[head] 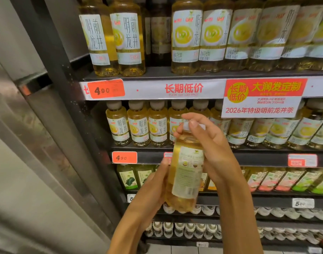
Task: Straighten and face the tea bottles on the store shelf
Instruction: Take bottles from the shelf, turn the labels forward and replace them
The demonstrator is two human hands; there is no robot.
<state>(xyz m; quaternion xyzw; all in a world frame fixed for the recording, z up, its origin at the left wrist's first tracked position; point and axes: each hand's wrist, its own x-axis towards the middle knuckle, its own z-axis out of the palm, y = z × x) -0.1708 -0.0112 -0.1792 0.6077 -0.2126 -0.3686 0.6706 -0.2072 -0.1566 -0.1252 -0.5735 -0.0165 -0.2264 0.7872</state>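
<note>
Tea bottle (pixel 185 169) held clear of the shelves, back label toward the camera; left hand (pixel 155 186) grips its base, right hand (pixel 210 143) its cap; recommend turning it front outward, then seating it upright in the gap (pixel 158 43) on the top shelf (pixel 157 74).

One held tea bottle (pixel 186 167), two hands, two orange price tags, one promotional sign (pixel 263 98)

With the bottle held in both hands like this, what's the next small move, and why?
Probably turn the held bottle about half round: its back label faces the camera, while the left hand grips its base and the right hand its cap.
</note>
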